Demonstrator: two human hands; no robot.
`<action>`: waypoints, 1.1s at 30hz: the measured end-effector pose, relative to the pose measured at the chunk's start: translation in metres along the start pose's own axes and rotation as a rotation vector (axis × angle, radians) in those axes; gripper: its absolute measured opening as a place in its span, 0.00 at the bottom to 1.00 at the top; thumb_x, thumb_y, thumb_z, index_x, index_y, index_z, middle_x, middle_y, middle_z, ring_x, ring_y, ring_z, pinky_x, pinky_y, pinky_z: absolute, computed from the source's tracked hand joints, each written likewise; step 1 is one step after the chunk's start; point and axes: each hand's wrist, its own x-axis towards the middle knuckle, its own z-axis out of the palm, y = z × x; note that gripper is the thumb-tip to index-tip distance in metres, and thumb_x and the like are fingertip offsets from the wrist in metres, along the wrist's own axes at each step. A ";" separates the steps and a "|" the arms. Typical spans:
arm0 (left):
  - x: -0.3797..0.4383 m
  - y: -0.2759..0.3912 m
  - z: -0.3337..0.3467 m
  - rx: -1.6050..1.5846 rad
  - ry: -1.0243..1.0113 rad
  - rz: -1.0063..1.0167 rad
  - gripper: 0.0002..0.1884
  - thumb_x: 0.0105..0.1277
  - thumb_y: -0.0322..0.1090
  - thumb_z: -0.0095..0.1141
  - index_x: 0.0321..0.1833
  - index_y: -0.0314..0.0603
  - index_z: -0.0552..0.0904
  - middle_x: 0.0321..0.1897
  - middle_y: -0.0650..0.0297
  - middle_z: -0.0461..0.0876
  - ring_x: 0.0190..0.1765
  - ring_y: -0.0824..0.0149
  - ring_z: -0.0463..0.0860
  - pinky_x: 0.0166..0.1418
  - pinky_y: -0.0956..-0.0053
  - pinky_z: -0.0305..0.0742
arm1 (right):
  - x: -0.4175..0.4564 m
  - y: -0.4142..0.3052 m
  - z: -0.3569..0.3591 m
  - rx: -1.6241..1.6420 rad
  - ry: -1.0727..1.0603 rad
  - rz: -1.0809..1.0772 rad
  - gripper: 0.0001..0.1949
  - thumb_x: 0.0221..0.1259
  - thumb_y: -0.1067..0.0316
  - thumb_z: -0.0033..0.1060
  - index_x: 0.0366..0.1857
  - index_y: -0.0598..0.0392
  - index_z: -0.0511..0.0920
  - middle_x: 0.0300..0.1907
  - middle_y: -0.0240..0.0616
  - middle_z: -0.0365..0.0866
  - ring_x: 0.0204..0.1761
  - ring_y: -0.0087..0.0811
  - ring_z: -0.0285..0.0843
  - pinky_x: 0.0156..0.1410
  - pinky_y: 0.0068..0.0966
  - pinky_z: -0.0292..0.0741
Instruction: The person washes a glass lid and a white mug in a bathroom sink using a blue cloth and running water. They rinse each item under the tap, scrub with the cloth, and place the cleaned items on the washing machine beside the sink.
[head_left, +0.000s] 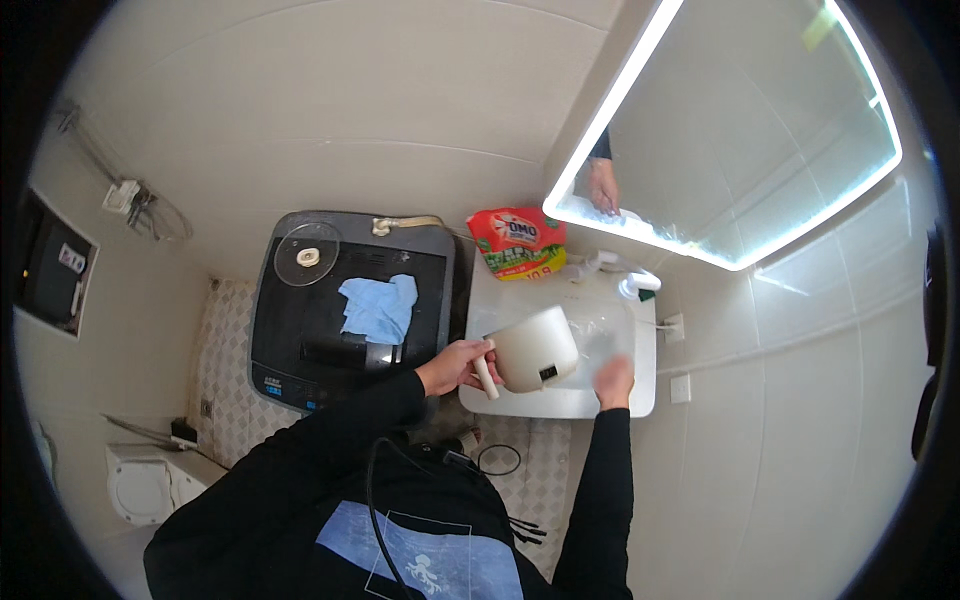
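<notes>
My left hand (466, 366) grips the handle of a cream electric cooking pot (534, 346). The pot is tipped on its side over the white washbasin (495, 401), its dark power socket facing me. To its right, my right hand (615, 376) is over the basin's right side. Motion blurs its fingers, so I cannot tell whether they hold anything. The pot's inside is turned away from view. A white faucet (592, 262) stands at the back of the basin.
Left of the basin, a glass lid (289, 264) and a blue cloth (379, 307) lie on a black washing machine (289, 330). A red OMO detergent pouch (519, 244) stands behind the basin. A lit mirror (739, 142) overhangs its back right. A wall socket (674, 328) is at right.
</notes>
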 end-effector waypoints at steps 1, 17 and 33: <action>-0.008 0.003 0.002 0.109 0.025 0.027 0.18 0.85 0.48 0.41 0.52 0.39 0.76 0.44 0.62 0.83 0.52 0.63 0.87 0.55 0.62 0.85 | 0.000 0.003 0.004 -0.018 0.069 0.054 0.16 0.81 0.44 0.43 0.39 0.42 0.74 0.26 0.25 0.69 0.26 0.26 0.67 0.28 0.28 0.63; -0.147 0.089 -0.040 1.127 0.761 0.598 0.12 0.77 0.34 0.55 0.58 0.39 0.80 0.50 0.50 0.86 0.54 0.46 0.85 0.57 0.58 0.79 | -0.021 0.066 0.007 -0.199 0.187 0.075 0.06 0.71 0.64 0.55 0.44 0.51 0.79 0.39 0.36 0.83 0.38 0.33 0.82 0.39 0.32 0.78; -0.119 0.024 -0.017 0.882 0.442 0.453 0.13 0.78 0.33 0.51 0.60 0.35 0.78 0.50 0.55 0.87 0.52 0.57 0.86 0.57 0.65 0.78 | 0.136 0.059 0.141 -1.282 0.026 -0.759 0.24 0.69 0.73 0.53 0.69 0.63 0.72 0.41 0.44 0.81 0.39 0.38 0.81 0.46 0.33 0.79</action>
